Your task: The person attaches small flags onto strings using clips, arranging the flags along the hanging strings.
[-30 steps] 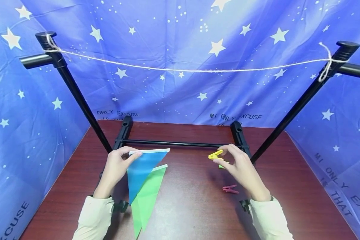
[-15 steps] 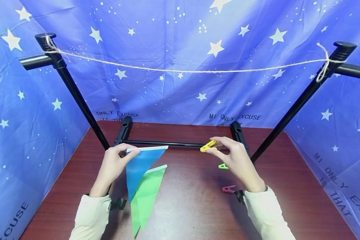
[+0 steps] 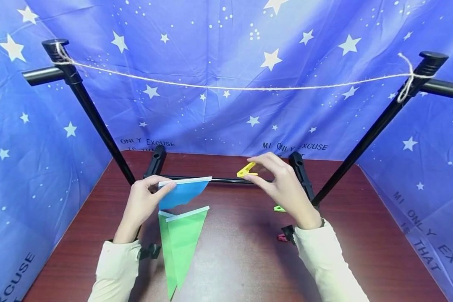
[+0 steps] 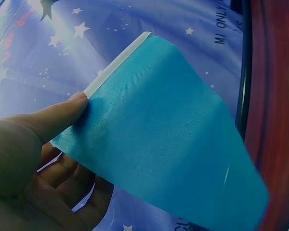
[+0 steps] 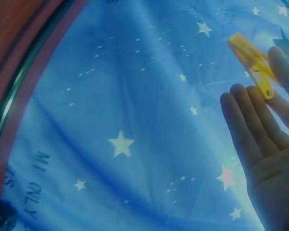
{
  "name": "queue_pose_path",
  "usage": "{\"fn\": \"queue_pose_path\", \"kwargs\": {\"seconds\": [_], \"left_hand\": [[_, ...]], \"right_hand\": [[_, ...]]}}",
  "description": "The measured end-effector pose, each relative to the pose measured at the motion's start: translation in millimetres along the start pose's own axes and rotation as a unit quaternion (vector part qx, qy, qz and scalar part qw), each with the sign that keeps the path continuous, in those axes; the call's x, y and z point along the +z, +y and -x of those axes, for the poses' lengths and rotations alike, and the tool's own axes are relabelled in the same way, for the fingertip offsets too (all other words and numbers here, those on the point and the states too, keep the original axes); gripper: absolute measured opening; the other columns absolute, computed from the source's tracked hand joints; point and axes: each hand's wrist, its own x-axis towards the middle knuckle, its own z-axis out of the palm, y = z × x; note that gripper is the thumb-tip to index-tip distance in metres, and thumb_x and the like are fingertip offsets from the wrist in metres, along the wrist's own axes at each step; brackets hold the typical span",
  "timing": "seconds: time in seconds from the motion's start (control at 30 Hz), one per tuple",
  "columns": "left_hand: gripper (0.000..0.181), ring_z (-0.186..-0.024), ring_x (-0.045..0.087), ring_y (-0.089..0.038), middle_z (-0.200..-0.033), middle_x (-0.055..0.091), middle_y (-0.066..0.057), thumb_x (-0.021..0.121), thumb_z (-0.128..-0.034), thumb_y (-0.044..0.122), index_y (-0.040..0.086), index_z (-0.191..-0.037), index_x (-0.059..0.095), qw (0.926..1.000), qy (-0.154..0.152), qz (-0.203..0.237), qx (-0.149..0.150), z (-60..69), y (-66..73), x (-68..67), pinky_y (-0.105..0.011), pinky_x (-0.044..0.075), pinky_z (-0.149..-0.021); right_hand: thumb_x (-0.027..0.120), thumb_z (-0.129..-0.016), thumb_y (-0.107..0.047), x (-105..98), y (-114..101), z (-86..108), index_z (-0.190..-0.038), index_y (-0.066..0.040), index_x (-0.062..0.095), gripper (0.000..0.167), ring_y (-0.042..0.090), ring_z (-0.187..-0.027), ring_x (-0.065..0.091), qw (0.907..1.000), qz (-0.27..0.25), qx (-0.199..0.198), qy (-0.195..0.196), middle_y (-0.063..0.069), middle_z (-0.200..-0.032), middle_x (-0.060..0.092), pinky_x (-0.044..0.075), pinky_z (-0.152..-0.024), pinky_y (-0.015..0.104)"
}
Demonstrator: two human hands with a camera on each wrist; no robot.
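Left hand (image 3: 145,201) has the blue flag (image 3: 182,193) pinched by its left corner, thumb and fingers closed tight. Right hand (image 3: 284,184) pinches a yellow clip (image 3: 246,170) off to the flag's right, other fingers pretty straight. Two green flags (image 3: 186,235) lie nearer on the table (image 3: 245,260).

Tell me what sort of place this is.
Probably a staged tabletop set: star-print backdrop cloth on three sides of a wood-grain table, and a black stand with string tied across it.

A blue curtain (image 3: 211,50), printed with white stars (image 3: 271,59) and black lettering (image 3: 147,143), hung behind and along both sides of a reddish-brown table (image 3: 245,235) with a dark-streaked, shiny top.
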Motion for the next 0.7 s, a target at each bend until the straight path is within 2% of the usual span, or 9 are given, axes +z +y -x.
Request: {"fn": "queue_pose_path", "kwargs": {"seconds": [0.1,0.2,0.3,0.43,0.63,0.7], "left_hand": [[0.022,-0.065,0.057,-0.012,-0.085,0.071,-0.001,0.075,-0.0900,0.033,0.015,-0.103,0.076,1.0000,-0.002,0.003,-0.003,-1.4,0.2,-2.3,-0.023,0.049,-0.060],[0.024,-0.073,0.064,-0.011,-0.092,0.073,-0.002,0.073,-0.0910,0.034,0.014,-0.104,0.076,1.0000,-0.004,0.002,-0.002,-3.6,-0.1,-5.5,-0.022,0.053,-0.067],[0.024,-0.073,0.063,-0.010,-0.092,0.073,-0.003,0.073,-0.0913,0.034,0.015,-0.105,0.076,1.0000,0.001,0.001,0.001,-6.0,0.8,-10.0,-0.021,0.051,-0.066],[0.023,-0.066,0.056,-0.012,-0.090,0.073,-0.004,0.072,-0.0918,0.033,0.015,-0.105,0.076,1.0000,0.005,0.006,0.005,-10.3,3.3,-15.8,-0.024,0.044,-0.057],[0.024,-0.072,0.063,-0.011,-0.094,0.073,-0.007,0.072,-0.0922,0.032,0.013,-0.107,0.076,0.9998,0.006,0.015,0.013,-17.6,10.8,-22.0,-0.019,0.051,-0.064],[0.023,-0.070,0.061,-0.010,-0.093,0.073,-0.007,0.072,-0.0923,0.031,0.012,-0.106,0.076,0.9997,0.011,0.015,0.015,-19.7,13.4,-24.4,-0.018,0.049,-0.062]], "right_hand": [[0.082,-0.082,-0.018,1,-6,-8.8,-0.115,-0.014,0.070,0.036,0.009,-0.092,0.065,0.9998,0.011,-0.016,-0.001,-0.006,-0.102,0.068,0.050,-0.085,0.026],[0.082,-0.082,-0.019,1,-12,-17.5,-0.113,-0.014,0.070,0.033,0.008,-0.090,0.064,0.9993,0.022,-0.030,-0.003,-0.006,-0.099,0.069,0.049,-0.083,0.025],[0.082,-0.083,-0.022,1,-18,-26.4,-0.112,-0.014,0.071,0.032,0.007,-0.088,0.063,0.9989,0.029,-0.038,-0.001,-0.008,-0.096,0.068,0.049,-0.080,0.026],[0.083,-0.081,-0.024,1,-26,-37.7,-0.111,-0.014,0.072,0.033,0.006,-0.087,0.063,0.9988,0.026,-0.043,-0.001,-0.008,-0.095,0.069,0.051,-0.077,0.028],[0.083,-0.081,-0.021,0,-35,-50.2,-0.109,-0.012,0.071,0.032,0.006,-0.086,0.066,0.9990,0.002,-0.045,-0.007,-0.006,-0.095,0.069,0.055,-0.076,0.025],[0.083,-0.082,-0.021,0,-38,-53.7,-0.109,-0.012,0.071,0.031,0.006,-0.087,0.067,0.9989,-0.008,-0.045,-0.011,-0.006,-0.096,0.068,0.056,-0.076,0.024]]}}
